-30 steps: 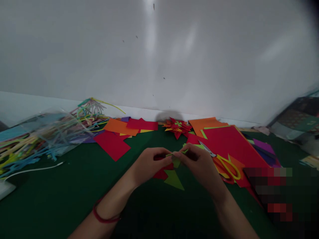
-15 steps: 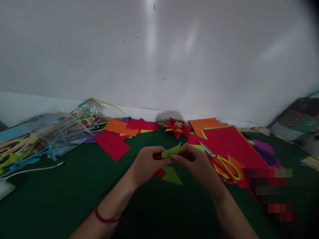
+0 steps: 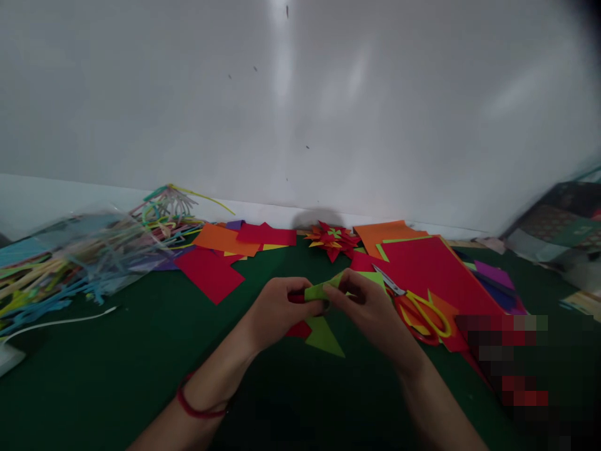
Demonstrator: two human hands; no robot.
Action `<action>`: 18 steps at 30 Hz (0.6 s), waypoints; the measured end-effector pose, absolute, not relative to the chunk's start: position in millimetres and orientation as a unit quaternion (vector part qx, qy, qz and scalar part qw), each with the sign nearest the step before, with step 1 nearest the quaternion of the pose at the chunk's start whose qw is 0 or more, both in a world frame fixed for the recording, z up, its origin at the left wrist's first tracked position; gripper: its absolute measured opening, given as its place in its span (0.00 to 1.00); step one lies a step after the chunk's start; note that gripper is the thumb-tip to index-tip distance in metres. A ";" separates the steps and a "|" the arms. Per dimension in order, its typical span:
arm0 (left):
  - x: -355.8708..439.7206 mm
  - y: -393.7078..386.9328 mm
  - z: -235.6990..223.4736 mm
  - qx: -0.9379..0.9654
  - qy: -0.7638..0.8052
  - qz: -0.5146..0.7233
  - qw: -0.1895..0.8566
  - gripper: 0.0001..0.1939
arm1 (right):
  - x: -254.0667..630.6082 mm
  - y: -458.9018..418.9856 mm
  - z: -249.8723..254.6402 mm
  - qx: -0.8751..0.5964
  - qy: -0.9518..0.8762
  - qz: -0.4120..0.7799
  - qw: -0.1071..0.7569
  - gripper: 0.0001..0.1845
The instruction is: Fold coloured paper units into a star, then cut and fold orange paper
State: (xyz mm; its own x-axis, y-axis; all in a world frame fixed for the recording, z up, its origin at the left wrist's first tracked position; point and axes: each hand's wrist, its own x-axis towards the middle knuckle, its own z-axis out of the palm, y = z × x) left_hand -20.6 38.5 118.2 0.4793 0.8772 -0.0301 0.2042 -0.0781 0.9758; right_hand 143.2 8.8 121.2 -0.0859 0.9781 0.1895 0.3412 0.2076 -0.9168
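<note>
Between my two hands is a piece of green paper (image 3: 317,290), with a bit of red showing beside it at my left fingers. My left hand (image 3: 283,304) is closed on its left end, thumb against fingers. On the right end, my right hand (image 3: 361,295) pinches the same paper between thumb and fingertips. Below the hands appear a green paper point (image 3: 325,338) and a red paper piece (image 3: 299,329); whether these join the held paper is hidden. Just beyond the hands sits a layered red, orange and green paper flower (image 3: 332,239).
Scissors with yellow and red handles (image 3: 425,313) lie at right on red sheets (image 3: 413,263). Orange paper (image 3: 224,239) and a red sheet (image 3: 210,273) lie at left. Further left, pipe cleaners (image 3: 94,263) spill around a clear plastic bag. A white wall (image 3: 300,113) rises behind the green table (image 3: 141,357).
My right fingers have closed further over the green paper, whose raised right tip now lies lower under them. My left hand keeps its hold. The view has shifted slightly.
</note>
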 end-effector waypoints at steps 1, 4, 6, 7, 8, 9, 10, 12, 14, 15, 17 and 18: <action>-20.3 38.1 118.1 0.663 0.403 0.308 0.551 0.07 | 142.6 8.5 122.2 -0.510 -0.642 0.368 0.440 0.11; -17.5 35.5 115.6 0.652 0.391 0.308 0.573 0.08 | 139.3 8.1 123.7 -0.491 -0.644 0.374 0.452 0.15; -14.7 33.6 112.7 0.636 0.379 0.307 0.598 0.08 | 136.4 8.1 123.3 -0.465 -0.641 0.402 0.460 0.16; -13.4 33.0 111.3 0.629 0.375 0.307 0.608 0.09 | 134.9 8.0 122.7 -0.452 -0.635 0.423 0.462 0.17; -12.2 32.6 110.1 0.624 0.373 0.308 0.613 0.09 | 133.3 7.9 121.9 -0.443 -0.626 0.444 0.464 0.18; -11.2 32.4 109.2 0.623 0.376 0.310 0.613 0.09 | 131.9 7.7 121.1 -0.440 -0.615 0.458 0.467 0.19; -10.5 32.3 108.7 0.622 0.380 0.311 0.609 0.09 | 130.6 7.6 120.2 -0.440 -0.605 0.467 0.471 0.19; -9.8 32.3 109.0 0.621 0.389 0.312 0.604 0.10 | 128.9 7.4 118.8 -0.446 -0.589 0.473 0.480 0.20; -9.8 32.2 110.5 0.617 0.390 0.317 0.606 0.10 | 128.6 7.4 118.6 -0.451 -0.578 0.476 0.486 0.20; -9.8 32.1 111.4 0.614 0.387 0.320 0.609 0.09 | 129.0 7.4 118.9 -0.452 -0.574 0.476 0.489 0.21; -9.7 31.7 113.0 0.610 0.381 0.325 0.614 0.08 | 130.2 7.7 119.6 -0.454 -0.572 0.470 0.495 0.21; -9.6 31.5 113.6 0.609 0.382 0.324 0.615 0.08 | 130.7 7.9 119.8 -0.456 -0.574 0.465 0.496 0.21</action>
